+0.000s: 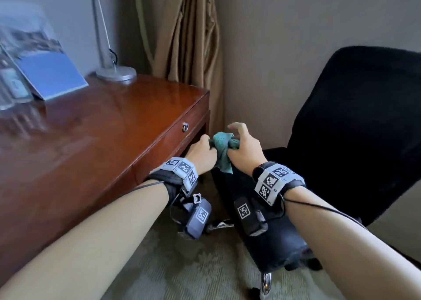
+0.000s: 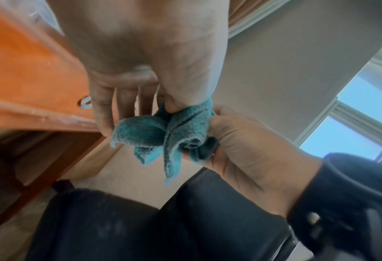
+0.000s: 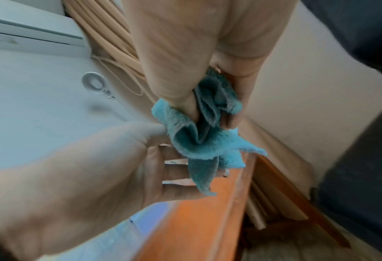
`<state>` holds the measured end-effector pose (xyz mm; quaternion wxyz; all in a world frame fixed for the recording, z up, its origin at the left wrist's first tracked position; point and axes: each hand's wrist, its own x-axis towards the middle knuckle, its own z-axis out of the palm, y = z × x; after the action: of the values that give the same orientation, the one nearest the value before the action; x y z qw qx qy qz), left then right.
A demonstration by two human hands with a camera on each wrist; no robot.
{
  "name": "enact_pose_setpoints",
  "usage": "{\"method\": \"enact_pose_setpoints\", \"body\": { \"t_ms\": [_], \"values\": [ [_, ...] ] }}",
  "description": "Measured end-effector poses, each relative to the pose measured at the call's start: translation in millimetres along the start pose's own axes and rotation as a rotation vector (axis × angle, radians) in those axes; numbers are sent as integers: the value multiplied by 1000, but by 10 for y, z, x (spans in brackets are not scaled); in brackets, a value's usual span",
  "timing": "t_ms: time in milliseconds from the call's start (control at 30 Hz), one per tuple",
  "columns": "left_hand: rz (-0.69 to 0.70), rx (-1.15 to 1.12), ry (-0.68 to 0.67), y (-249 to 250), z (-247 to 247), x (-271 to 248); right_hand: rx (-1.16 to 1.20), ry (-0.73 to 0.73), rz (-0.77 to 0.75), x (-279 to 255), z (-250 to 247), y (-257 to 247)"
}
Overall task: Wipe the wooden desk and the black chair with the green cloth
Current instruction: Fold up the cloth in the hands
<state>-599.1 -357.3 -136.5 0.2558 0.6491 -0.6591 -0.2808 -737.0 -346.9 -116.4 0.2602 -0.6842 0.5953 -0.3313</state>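
Green cloth [image 1: 224, 150] bunched, pinched by left hand [image 1: 201, 155], gripped by right hand [image 1: 245, 148], beside desk [image 1: 91, 128] corner.

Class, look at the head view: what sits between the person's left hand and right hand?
The bunched green cloth fills the gap between the left hand and right hand; both grip it. The head view and both wrist views show this.

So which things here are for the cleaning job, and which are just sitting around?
For the job:
- green cloth, bunched, held in the air between both hands
- left hand and right hand
- wooden desk
- black chair

Just sitting around:
- silver lamp on the desk
- blue card on the desk
- tan curtain
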Motion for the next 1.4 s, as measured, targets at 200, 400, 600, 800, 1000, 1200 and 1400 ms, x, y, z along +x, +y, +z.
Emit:
{"method": "enact_pose_setpoints", "body": {
  "t_ms": [200,400,600,800,1000,1200,1400],
  "values": [
    [-64,10,150,683,-1642,-347,-148,-87,-190,292,-482,-1639],
    [-149,-6,257,1201,-3206,-762,-136,-148,-293,459,-772,-3180],
    [-196,-17,311,1190,-4280,-1258,-114,-212,-467,419,-593,-4347],
    [-289,89,481,714,-5064,-1947,-100,-386,-545,93,54,-5270],
    [-534,330,622,12,-5583,-2750,-46,-721,-708,-339,869,-5955],
    [-782,-27,787,-870,-5796,-3391,153,-1147,-779,-754,1886,-6444],
    [-1056,-16,858,-1746,-5803,-3863,104,-1317,-861,-1095,3106,-6607]
  ]
}}
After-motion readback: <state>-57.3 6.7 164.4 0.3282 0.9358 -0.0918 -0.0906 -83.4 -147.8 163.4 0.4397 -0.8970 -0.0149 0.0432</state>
